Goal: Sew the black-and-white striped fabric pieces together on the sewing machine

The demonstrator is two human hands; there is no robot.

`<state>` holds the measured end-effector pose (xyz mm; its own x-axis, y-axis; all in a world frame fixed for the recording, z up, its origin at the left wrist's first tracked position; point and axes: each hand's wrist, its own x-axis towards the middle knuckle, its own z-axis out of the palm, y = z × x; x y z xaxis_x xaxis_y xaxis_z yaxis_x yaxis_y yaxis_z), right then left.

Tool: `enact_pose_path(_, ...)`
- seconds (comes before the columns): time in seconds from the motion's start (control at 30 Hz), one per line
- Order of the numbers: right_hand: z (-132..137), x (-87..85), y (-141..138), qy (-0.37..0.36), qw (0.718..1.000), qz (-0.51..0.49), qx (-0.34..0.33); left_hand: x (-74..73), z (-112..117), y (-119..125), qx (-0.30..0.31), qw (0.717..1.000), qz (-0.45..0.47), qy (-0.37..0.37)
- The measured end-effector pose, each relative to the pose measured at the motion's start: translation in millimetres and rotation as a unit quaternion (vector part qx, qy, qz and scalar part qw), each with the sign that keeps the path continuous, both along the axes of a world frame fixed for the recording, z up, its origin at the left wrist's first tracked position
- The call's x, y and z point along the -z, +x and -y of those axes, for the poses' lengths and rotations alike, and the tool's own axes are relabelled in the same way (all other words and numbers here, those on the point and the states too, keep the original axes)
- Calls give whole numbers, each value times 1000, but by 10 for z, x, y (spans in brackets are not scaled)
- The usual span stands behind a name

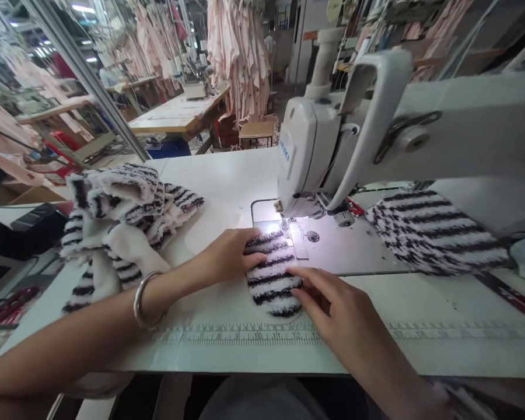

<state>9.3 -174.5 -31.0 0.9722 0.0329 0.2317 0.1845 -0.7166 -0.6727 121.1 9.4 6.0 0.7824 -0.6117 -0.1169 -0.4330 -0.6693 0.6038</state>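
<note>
A fuzzy black-and-white striped fabric piece (273, 286), rounded at its near end, lies flat with its far end at the presser foot of the sewing machine (304, 151). My left hand (227, 254) holds its left edge near the needle, thumb on top and fingers partly hidden. At the right edge, lower down, the thumb and forefinger of my right hand (335, 300) pinch the fabric. The machine's lamp lights the needle area. A bangle (142, 300) circles my left wrist.
Striped fabric pieces (126, 198) are heaped at the left. More striped pieces (433, 233) lie stacked to the right, beside dark-red-handled snips (514, 297). A printed ruler (245, 335) runs along the table's near edge. Pink garments (240, 58) hang beyond another worktable (170, 119).
</note>
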Motion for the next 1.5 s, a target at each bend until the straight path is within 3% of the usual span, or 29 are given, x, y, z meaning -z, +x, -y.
enact_pose_path(0.2, 3, -65, -90, 6, 1000, 2, -4, -93, -53, -11, 29, 997, -55, -41)
enact_pose_path(0.4, -73, 53, -79, -43, 998, 49, -6, -6, -13, -13, 38, 999, 11, 20)
enact_pose_path(0.63, -104, 148, -106, -74, 994, 83, -14, -36, 92, 7, 38, 981, 165, 96)
enact_pose_path(0.83, -164, 177, -172, -98, 989, 106, -19, 10, 137, 111, 12, 994, 81, 67)
enact_pose_path(1.0, -271, 240, -194, -120, 979, 166, 8, -46, 143, 126, -29, 997, 12, 69)
enact_pose_path(1.33, -236, 291, -175, -141, 977, 161, 21, 36, 173, 153, -21, 998, 9, 61)
enact_pose_path(1.43, -146, 186, -130, -144, 976, 162, 22, -17, 120, 126, 4, 995, 62, 80)
enact_pose_path(1.5, -93, 101, -81, -171, 971, 168, 28, -85, 73, 72, 19, 982, 167, 87)
